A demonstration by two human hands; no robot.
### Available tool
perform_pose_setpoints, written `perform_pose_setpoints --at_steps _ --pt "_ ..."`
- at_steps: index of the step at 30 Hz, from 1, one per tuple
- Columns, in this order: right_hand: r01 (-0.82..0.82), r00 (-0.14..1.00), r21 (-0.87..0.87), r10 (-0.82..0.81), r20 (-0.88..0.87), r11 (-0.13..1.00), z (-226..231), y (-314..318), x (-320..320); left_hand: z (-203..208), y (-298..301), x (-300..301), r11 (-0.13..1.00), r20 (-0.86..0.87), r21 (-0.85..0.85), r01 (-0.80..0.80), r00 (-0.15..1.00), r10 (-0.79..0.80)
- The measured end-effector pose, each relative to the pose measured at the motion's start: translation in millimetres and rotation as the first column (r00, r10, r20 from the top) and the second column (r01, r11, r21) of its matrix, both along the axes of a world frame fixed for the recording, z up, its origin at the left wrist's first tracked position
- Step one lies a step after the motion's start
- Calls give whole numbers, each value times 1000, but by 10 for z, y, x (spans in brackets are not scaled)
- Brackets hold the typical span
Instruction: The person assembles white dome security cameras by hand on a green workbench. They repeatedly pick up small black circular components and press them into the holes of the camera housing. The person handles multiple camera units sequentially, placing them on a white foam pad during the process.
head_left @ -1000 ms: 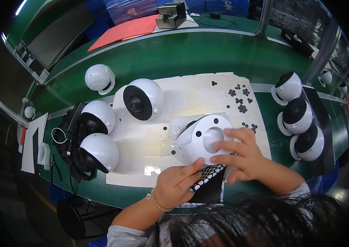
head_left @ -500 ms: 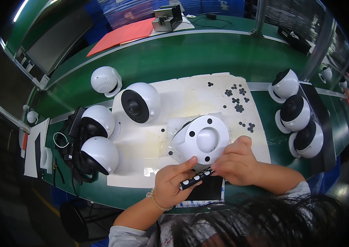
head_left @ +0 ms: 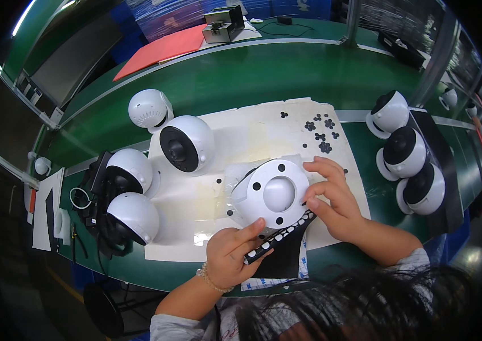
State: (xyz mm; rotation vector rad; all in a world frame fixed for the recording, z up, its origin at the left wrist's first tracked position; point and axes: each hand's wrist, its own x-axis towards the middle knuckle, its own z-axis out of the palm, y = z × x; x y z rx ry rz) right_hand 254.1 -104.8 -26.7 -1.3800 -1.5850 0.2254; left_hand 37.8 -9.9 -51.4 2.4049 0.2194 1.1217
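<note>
A white dome camera lies with its round base up on clear plastic wrap, and black round pads are on the base ring. My left hand grips one end of a black strip of pads with round white gaps; its index finger rests against the base's near edge. The strip slants up to the right, below the base. At the base's right edge, the thumb and a finger of my right hand close on a small black round pad; the other fingers are raised and spread.
White-and-black cameras stand at left and others at right. Small black pads lie scattered on the white sheet. A black sheet lies below the strip. Black cables and adapters pile up at left.
My right hand has moved up and right from the strip to the base's right edge, its fingers spreading. The strip's right end now shows. The view has shifted slightly.
</note>
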Motion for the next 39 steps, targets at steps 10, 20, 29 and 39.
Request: perform_pose_setpoints --at_steps 10,20,29,39 --pt "-12 998 0 12 61 1000 9 14 13 -6 0 4 1000 2 26 -10 1000 10" --pt "5 1000 142 -9 27 990 0 40 120 13 3 -7 999 -21 44 -16 1000 17" --pt "-305 516 -204 -19 -856 930 7 275 287 32 52 -22 984 -3 -61 170 985 -170" --pt "641 368 183 -508 778 745 -585 1246 2054 -24 84 -32 950 -83 -42 310 946 -312"
